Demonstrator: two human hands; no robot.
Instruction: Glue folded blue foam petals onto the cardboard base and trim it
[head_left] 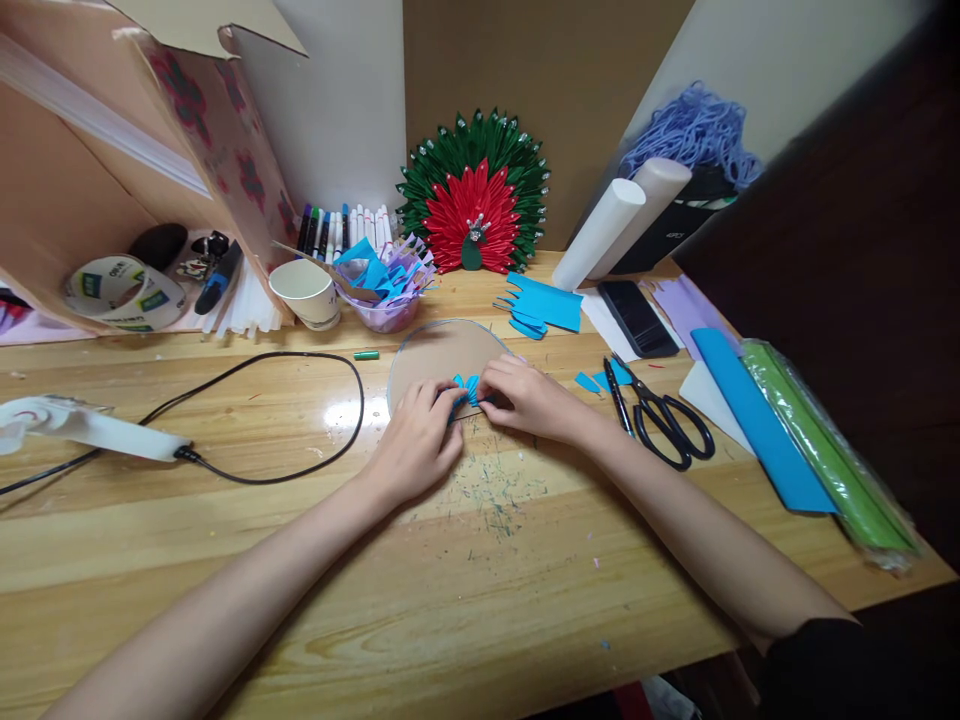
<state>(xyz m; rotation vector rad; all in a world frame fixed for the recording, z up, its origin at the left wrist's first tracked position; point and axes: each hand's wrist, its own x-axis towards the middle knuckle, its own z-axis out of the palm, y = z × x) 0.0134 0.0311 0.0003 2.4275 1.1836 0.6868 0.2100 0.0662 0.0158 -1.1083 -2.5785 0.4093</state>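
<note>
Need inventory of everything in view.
Pleated piece: 1, blue, between hands
Cardboard disc: 1, brown, under hands
Glue gun: 1, white, left
Cable: 1, black, left
Small cylinder: 1, green, beside disc
Cup: 1, white, back left
Scrap bowl: 1, purplish, beside cup
Markers: several, mixed, behind bowl
Peacock ornament: 1, green-red, back centre
Rolls: 2, white, back right
Yarn bundle: 1, blue, behind rolls
Phone: 1, black, right
Scissors: 1, black, right
Pen: 1, black, beside scissors
Cut paper: several, blue, centre right
Long sheet: 1, blue, far right
Wrapped pack: 1, green, far right
Tape roll: 1, clear, back left
Table: 1, wooden, beneath
Left hand: 1, bare, at pleated piece
Right hand: 1, bare, at pleated piece
</note>
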